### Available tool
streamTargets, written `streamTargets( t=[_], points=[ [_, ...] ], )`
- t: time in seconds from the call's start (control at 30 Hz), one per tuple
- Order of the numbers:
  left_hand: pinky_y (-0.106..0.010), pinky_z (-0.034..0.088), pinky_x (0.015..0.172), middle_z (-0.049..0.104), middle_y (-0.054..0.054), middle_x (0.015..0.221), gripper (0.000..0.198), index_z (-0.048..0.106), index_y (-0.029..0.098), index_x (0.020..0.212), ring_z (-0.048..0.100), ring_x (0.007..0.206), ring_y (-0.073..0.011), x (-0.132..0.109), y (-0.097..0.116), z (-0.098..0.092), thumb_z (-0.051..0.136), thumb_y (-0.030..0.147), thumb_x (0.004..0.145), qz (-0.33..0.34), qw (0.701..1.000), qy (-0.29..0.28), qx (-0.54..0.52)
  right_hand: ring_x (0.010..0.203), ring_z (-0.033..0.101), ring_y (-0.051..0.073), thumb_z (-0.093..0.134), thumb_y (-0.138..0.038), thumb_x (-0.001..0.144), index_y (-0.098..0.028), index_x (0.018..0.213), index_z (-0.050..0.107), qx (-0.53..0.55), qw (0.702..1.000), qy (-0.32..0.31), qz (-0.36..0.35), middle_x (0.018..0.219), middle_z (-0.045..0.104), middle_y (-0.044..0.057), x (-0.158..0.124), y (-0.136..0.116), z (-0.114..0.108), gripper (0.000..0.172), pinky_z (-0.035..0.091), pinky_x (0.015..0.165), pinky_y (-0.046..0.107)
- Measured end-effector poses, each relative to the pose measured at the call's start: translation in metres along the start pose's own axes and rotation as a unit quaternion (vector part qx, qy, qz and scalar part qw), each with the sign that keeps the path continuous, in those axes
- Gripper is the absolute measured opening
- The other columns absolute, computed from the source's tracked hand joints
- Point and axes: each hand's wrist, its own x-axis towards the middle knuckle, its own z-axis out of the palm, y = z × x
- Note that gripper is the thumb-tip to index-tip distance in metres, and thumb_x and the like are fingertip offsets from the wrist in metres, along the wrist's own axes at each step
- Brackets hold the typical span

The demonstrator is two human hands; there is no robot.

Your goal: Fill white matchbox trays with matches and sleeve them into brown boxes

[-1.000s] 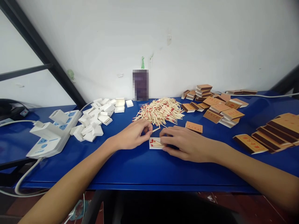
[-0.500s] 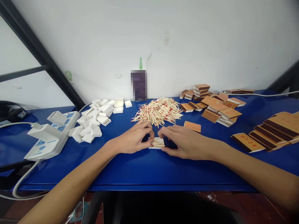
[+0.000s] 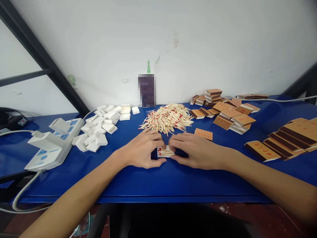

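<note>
A small white matchbox tray [image 3: 170,155] lies on the blue table between my hands. Several red-headed matches [image 3: 165,152] rest inside it, heads toward the left. My left hand [image 3: 146,149] curls round the tray's left end, thumb at the near side and index finger at the far side. At the right end, my right hand [image 3: 198,150] has its thumb and bent fingers against the tray. Just beyond the hands spreads a large heap of loose matches [image 3: 168,117].
White empty trays [image 3: 99,124] are piled at the left, beside a white power strip [image 3: 56,145] with plugs and cables. Orange-brown matchbox sleeves [image 3: 229,114] are heaped at the right, with a leaning row [image 3: 284,142] nearer me. One sleeve [image 3: 203,134] lies behind my right hand.
My left fingers have let go of the matches in the tray and opened out around its left end. The right hand has barely moved, and the match heads now show.
</note>
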Motion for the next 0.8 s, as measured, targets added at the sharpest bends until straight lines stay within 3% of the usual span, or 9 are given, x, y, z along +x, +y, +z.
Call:
streamTargets(
  t=[0.17, 0.53, 0.8],
  points=[
    [-0.032, 0.038, 0.084, 0.061, -0.003, 0.092, 0.02, 0.063, 0.017, 0.091, 0.053, 0.089, -0.0189, 0.0005, -0.0011, 0.0031, 0.063, 0.036, 0.085, 0.005, 1.0, 0.01, -0.009, 0.09, 0.055, 0.021, 0.04, -0.025, 0.1, -0.019, 0.095, 0.053, 0.002, 1.0, -0.005, -0.026, 0.099, 0.061, 0.007, 0.0003, -0.0008, -0.0013, 0.015, 0.042, 0.084, 0.037],
    [-0.033, 0.04, 0.088, 0.059, -0.003, 0.095, 0.018, 0.064, 0.018, 0.094, 0.054, 0.092, -0.0183, 0.0011, -0.0025, 0.0041, 0.062, 0.034, 0.088, 0.002, 0.999, 0.006, -0.049, 0.101, 0.055, 0.022, 0.042, -0.022, 0.098, -0.019, 0.094, 0.057, 0.021, 0.999, 0.029, -0.033, 0.113, 0.059, 0.01, -0.0004, 0.0003, 0.0024, 0.015, 0.043, 0.091, 0.04],
    [-0.033, 0.04, 0.084, 0.062, -0.003, 0.089, 0.027, 0.065, 0.016, 0.089, 0.056, 0.086, -0.019, 0.0004, -0.0059, 0.0029, 0.064, 0.043, 0.085, 0.01, 1.0, 0.023, 0.003, 0.1, 0.059, 0.022, 0.049, -0.019, 0.093, -0.019, 0.097, 0.065, 0.001, 0.998, 0.05, -0.029, 0.114, 0.062, 0.009, -0.0012, 0.0012, 0.005, 0.016, 0.046, 0.088, 0.039]
  ],
)
